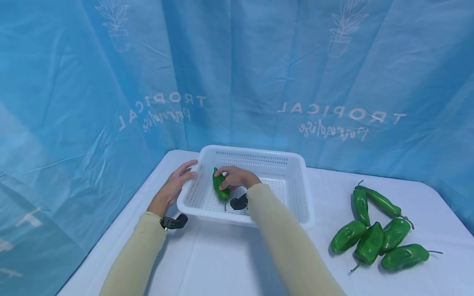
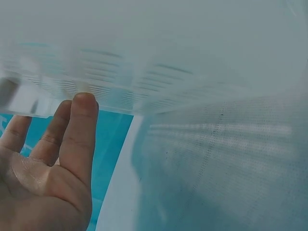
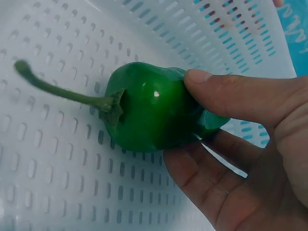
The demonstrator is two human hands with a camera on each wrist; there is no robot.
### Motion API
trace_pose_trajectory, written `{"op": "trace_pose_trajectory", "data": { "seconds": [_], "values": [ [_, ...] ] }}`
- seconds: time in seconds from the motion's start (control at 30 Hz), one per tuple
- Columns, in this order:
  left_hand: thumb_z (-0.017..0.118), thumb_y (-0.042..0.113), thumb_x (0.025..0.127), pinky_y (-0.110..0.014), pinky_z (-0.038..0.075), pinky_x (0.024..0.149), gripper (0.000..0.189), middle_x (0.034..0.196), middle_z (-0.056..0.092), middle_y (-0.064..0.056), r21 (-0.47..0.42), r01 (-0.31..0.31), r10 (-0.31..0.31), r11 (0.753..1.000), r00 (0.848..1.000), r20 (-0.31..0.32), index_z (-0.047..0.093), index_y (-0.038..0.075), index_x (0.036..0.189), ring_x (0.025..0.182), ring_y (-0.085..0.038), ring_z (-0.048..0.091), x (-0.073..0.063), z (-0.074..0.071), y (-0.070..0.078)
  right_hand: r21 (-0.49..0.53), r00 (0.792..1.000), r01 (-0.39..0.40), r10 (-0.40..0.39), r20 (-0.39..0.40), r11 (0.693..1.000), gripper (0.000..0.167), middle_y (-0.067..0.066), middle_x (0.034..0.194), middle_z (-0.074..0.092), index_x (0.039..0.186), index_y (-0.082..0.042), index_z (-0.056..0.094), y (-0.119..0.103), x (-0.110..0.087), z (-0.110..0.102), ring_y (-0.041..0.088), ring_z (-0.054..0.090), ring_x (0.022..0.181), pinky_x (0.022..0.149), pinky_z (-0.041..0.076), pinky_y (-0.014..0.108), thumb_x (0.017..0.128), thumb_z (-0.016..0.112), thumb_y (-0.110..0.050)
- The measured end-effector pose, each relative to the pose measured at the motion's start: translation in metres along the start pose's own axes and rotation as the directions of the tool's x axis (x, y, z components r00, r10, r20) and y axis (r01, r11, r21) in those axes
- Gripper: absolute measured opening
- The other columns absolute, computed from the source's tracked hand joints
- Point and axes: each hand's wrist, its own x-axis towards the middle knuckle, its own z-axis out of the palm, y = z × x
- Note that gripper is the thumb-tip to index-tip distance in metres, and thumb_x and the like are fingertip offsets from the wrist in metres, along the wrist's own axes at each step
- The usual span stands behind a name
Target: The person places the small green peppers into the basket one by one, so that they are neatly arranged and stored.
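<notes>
In the head view, a white perforated basket holds one green pepper near its left wall. My right hand reaches into the basket and grips that pepper between thumb and fingers. Close up, the right wrist view has the pepper with its long stem pointing away from the right hand, over the slotted floor. My left hand is at the basket's left side, fingers extended toward the rim. From its wrist, the left hand appears with straight fingers against the outer wall of the basket.
Several more green peppers lie grouped on the white-covered table, right of the basket. Behind and to the left hangs a blue printed curtain, close to the basket's far side.
</notes>
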Motion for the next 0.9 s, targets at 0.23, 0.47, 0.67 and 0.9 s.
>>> {"op": "trace_pose_trajectory", "data": {
  "seconds": [0.23,0.47,0.67,0.9],
  "values": [
    [0.048,0.032,0.103,-0.044,0.054,0.100,0.060,0.160,0.034,-0.009,-0.006,0.006,-0.006,1.000,1.000,-0.001,0.023,0.030,0.157,0.138,-0.037,0.046,-0.0014,-0.0012,-0.0011,-0.016,0.999,0.009,-0.010,-0.035,1.000,0.050,0.011,0.141,0.052,0.137,-0.019,0.055,-0.0031,0.0002,0.0048,0.025,0.059,0.120,0.102,0.053,0.042,0.090,0.072,-0.014],
    [0.049,0.033,0.103,-0.047,0.053,0.101,0.061,0.161,0.032,-0.010,-0.007,-0.002,0.002,1.000,1.000,-0.002,0.022,0.031,0.158,0.139,-0.039,0.045,0.0000,-0.0010,-0.0006,0.010,1.000,0.006,-0.005,-0.022,1.000,0.053,0.012,0.137,0.054,0.137,-0.020,0.053,-0.0017,0.0057,0.0042,0.025,0.062,0.116,0.103,0.052,0.042,0.089,0.073,-0.013],
    [0.047,0.032,0.103,-0.047,0.053,0.101,0.061,0.162,0.029,-0.010,-0.005,0.001,-0.001,1.000,1.000,-0.005,0.021,0.032,0.158,0.141,-0.040,0.043,-0.0008,-0.0025,-0.0013,-0.012,1.000,0.018,-0.018,0.022,1.000,0.057,0.013,0.145,0.049,0.141,-0.021,0.051,-0.0043,0.0048,0.0045,0.027,0.054,0.127,0.106,0.050,0.042,0.089,0.072,-0.012],
    [0.048,0.033,0.103,-0.049,0.052,0.101,0.061,0.162,0.029,-0.009,-0.010,0.005,-0.005,1.000,1.000,-0.001,0.021,0.031,0.158,0.140,-0.040,0.043,0.0020,0.0009,-0.0026,-0.116,1.000,-0.001,0.000,-0.011,0.993,0.057,0.010,0.148,0.048,0.141,-0.023,0.051,-0.0023,0.0013,0.0034,0.025,0.055,0.123,0.108,0.047,0.044,0.089,0.074,-0.022]
  ]
}}
